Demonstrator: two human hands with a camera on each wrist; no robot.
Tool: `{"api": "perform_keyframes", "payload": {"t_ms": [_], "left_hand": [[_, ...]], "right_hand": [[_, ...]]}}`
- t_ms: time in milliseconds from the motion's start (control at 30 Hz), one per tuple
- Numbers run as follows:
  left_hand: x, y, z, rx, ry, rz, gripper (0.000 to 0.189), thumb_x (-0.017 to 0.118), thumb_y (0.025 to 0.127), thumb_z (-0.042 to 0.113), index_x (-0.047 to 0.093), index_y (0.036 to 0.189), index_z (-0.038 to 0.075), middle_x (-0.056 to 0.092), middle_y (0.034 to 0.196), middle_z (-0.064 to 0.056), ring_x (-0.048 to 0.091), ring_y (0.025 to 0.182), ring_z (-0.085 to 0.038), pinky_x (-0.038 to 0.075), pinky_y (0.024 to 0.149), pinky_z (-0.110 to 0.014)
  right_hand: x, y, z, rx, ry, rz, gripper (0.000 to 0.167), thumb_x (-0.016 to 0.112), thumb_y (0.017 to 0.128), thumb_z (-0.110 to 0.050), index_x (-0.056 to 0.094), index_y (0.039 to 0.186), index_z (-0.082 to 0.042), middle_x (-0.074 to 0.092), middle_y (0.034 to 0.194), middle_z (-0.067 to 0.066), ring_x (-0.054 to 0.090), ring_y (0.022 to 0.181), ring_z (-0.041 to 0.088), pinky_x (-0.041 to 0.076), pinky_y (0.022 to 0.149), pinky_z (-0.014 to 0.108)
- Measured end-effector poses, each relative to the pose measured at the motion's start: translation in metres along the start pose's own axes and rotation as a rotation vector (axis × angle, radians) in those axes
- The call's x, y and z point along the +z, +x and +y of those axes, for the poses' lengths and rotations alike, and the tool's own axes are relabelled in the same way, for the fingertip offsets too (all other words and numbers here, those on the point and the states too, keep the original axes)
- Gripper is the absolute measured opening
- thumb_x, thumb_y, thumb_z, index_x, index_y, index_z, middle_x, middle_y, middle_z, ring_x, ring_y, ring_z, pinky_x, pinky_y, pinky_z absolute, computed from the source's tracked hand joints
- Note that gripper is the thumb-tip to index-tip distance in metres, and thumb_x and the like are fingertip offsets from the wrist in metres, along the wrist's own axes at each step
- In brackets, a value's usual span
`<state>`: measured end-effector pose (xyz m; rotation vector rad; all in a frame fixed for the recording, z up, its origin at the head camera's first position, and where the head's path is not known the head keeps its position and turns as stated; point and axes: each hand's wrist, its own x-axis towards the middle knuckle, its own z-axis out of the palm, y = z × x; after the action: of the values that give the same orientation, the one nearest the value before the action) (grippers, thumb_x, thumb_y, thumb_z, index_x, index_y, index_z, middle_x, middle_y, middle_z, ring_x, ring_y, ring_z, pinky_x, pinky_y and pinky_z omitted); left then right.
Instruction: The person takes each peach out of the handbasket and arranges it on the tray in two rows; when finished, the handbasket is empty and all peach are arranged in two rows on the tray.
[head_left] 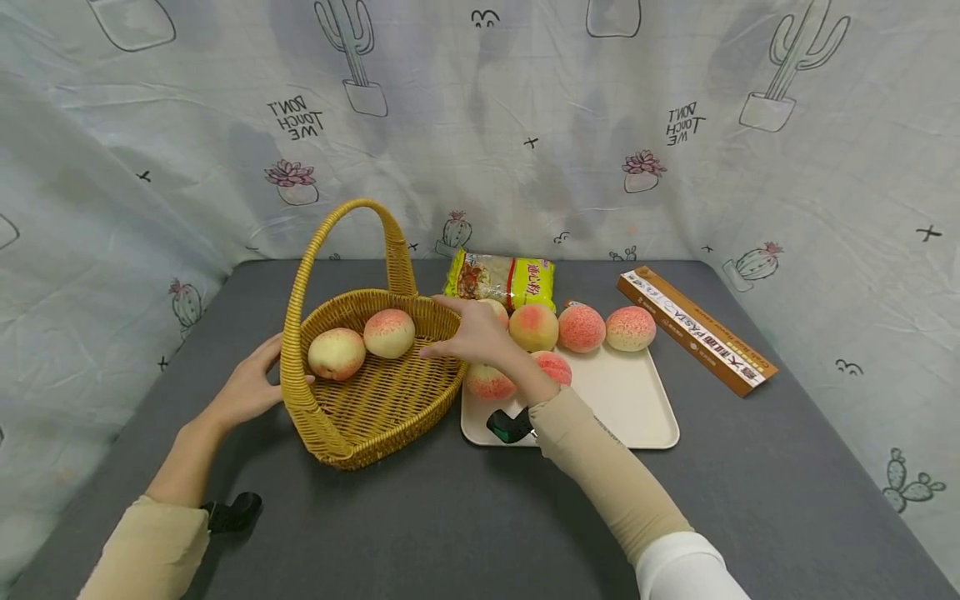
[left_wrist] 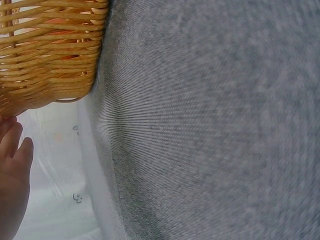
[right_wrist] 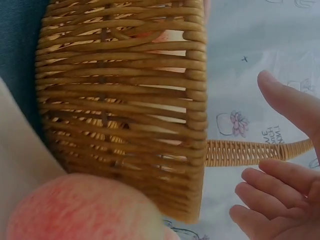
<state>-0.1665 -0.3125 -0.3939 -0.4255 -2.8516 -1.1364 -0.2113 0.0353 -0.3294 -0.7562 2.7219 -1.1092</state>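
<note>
A woven yellow-brown basket with a tall arched handle stands on the left half of the table. Two artificial-looking peaches lie inside, towards its back left. My left hand holds the basket's left side by the handle's base, thumb over the rim; its fingers meet the weave in the left wrist view. Over the right rim is my right hand, thumb and fingers spread, nothing held. The right wrist view shows this hand beside the rim and handle, with a peach below.
A cream tray right of the basket bears several peaches, partly covered by the right forearm. Behind it lies a yellow food packet. A long brown pasta box lies at the right. A patterned curtain hangs behind the table.
</note>
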Motion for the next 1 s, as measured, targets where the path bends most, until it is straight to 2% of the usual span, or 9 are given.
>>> {"api": "perform_keyframes", "payload": {"t_ms": [33, 100, 167, 367, 600, 1000], "left_hand": [[0.000, 0.000, 0.000, 0.002, 0.004, 0.000, 0.081, 0.072, 0.088, 0.023, 0.029, 0.151, -0.002, 0.024, 0.152, -0.030, 0.027, 0.134, -0.056, 0.028, 0.103, -0.071], [0.000, 0.001, 0.000, 0.002, 0.006, 0.000, 0.081, 0.072, 0.088, 0.023, 0.028, 0.151, -0.002, 0.024, 0.152, -0.030, 0.027, 0.134, -0.056, 0.028, 0.103, -0.071], [0.001, 0.001, 0.000, 0.001, 0.005, -0.004, 0.081, 0.072, 0.088, 0.024, 0.028, 0.151, -0.002, 0.024, 0.152, -0.030, 0.027, 0.134, -0.056, 0.028, 0.103, -0.071], [0.000, 0.001, 0.001, 0.002, 0.011, -0.008, 0.082, 0.072, 0.088, 0.024, 0.028, 0.152, -0.002, 0.022, 0.153, -0.031, 0.025, 0.134, -0.056, 0.028, 0.102, -0.072], [-0.001, 0.001, 0.001, 0.008, -0.001, -0.009, 0.081, 0.072, 0.088, 0.026, 0.029, 0.151, -0.001, 0.021, 0.153, -0.031, 0.024, 0.134, -0.056, 0.028, 0.102, -0.072], [-0.001, 0.000, -0.001, 0.027, 0.017, 0.002, 0.081, 0.073, 0.087, 0.025, 0.030, 0.151, 0.000, 0.023, 0.152, -0.032, 0.027, 0.133, -0.057, 0.030, 0.100, -0.072]], "right_hand": [[0.001, 0.003, 0.000, 0.000, 0.004, -0.006, 0.083, 0.083, 0.077, -0.034, 0.045, 0.147, -0.011, 0.051, 0.142, 0.013, 0.063, 0.104, 0.031, 0.048, 0.099, 0.042], [0.002, 0.009, -0.001, 0.009, 0.011, -0.022, 0.083, 0.083, 0.077, -0.034, 0.046, 0.147, -0.011, 0.047, 0.146, 0.010, 0.052, 0.125, 0.028, 0.046, 0.103, 0.042], [0.003, 0.014, -0.003, 0.015, 0.030, -0.040, 0.083, 0.084, 0.077, -0.033, 0.045, 0.147, -0.009, 0.047, 0.146, 0.010, 0.045, 0.133, 0.026, 0.044, 0.106, 0.042], [0.006, 0.030, -0.011, 0.031, 0.065, -0.064, 0.081, 0.083, 0.079, -0.031, 0.045, 0.146, -0.008, 0.049, 0.144, 0.009, 0.046, 0.133, 0.024, 0.044, 0.106, 0.040], [0.015, 0.050, -0.014, 0.117, 0.127, -0.140, 0.078, 0.079, 0.083, -0.033, 0.043, 0.147, -0.009, 0.048, 0.146, 0.008, 0.047, 0.132, 0.022, 0.045, 0.104, 0.035], [0.022, 0.066, -0.018, 0.254, 0.175, -0.101, 0.071, 0.079, 0.083, -0.029, 0.050, 0.143, -0.006, 0.052, 0.142, 0.010, 0.051, 0.126, 0.026, 0.050, 0.096, 0.036]]}}
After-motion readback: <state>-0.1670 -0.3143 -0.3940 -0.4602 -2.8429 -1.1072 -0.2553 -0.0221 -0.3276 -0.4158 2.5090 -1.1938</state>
